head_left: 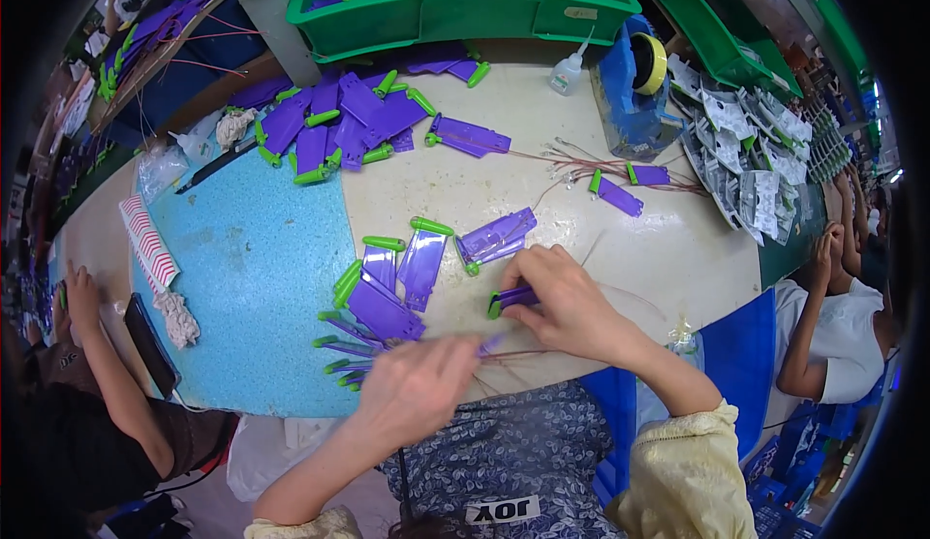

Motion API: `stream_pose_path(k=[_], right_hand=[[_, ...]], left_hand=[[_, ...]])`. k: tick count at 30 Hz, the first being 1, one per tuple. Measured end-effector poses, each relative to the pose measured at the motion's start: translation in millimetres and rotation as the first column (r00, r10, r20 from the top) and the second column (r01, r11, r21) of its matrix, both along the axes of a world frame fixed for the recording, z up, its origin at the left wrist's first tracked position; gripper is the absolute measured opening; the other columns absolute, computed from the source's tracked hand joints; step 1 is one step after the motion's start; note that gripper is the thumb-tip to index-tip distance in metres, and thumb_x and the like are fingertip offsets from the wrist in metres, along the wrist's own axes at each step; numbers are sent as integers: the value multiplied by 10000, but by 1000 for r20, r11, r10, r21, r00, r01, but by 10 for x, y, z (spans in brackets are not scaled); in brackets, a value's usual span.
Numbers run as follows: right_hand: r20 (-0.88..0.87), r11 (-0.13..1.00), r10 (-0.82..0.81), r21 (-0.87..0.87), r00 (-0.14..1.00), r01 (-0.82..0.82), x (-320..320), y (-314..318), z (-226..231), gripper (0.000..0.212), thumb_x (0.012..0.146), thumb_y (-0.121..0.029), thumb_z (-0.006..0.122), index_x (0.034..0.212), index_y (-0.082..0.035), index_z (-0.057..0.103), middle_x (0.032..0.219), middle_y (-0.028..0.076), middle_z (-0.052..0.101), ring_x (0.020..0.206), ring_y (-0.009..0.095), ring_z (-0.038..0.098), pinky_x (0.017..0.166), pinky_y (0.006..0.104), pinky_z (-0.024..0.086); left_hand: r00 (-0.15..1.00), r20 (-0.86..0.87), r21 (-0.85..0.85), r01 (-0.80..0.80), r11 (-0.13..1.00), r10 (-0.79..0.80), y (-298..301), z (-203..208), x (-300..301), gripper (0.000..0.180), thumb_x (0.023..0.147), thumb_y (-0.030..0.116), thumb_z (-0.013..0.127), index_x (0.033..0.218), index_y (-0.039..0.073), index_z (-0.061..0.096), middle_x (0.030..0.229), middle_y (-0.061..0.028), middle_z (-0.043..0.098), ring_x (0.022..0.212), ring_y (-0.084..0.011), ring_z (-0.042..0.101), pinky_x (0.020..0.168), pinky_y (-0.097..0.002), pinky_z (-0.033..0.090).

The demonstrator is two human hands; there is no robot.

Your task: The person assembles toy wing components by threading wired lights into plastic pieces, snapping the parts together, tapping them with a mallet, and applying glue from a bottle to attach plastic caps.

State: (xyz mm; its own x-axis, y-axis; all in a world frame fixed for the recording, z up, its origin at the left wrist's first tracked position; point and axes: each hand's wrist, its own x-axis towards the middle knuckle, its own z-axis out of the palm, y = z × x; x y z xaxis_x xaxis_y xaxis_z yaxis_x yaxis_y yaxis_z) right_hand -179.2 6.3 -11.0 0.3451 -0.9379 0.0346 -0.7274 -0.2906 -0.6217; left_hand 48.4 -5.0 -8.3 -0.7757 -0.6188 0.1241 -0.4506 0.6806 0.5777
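Observation:
My right hand [562, 302] is closed on a purple plastic piece with a green end [515, 298], held just above the table. My left hand [417, 389] is smeared by motion near the table's front edge, its fingers hard to make out. A blurred bit of purple shows by its fingertips, but whether they hold it I cannot tell. Beside it lies a fan of purple pieces with green ends [386, 308]. A purple piece under clear film [497, 235] lies just beyond my right hand. Thin wires [518, 355] run between my hands.
A pile of purple pieces [339, 123] lies at the back left, before a green bin [465, 21]. A small glue bottle [566, 74], a blue tape dispenser [635, 103] and grey plastic housings [746, 152] stand farther right. Other people work at both sides.

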Motion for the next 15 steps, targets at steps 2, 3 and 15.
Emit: stream_pose_path(k=[2,3,15], right_hand=[[472,842,-382,532,794,88,22,20,54,291,732,19,740,895,-36,504,841,38,543,824,137,557,765,287,439],[561,847,-435,521,704,108,61,56,63,311,746,64,741,883,-61,491,787,-6,527,765,60,532,718,221,440],[729,856,-490,506,478,107,221,151,61,243,750,20,784,864,-39,579,815,5,631,763,45,572,699,199,446]], left_hand=[[978,93,33,-188,982,185,-89,32,-33,217,876,115,634,1075,45,587,779,-128,645,615,-315,633,537,-445,474],[977,64,95,-207,974,202,-125,-1,-33,273,879,122,636,1132,40,574,778,-149,647,646,-337,647,558,-430,481],[877,-394,223,-198,955,274,-92,-15,-269,247,836,195,712,1008,35,634,694,-123,651,564,-296,626,523,-379,459]])
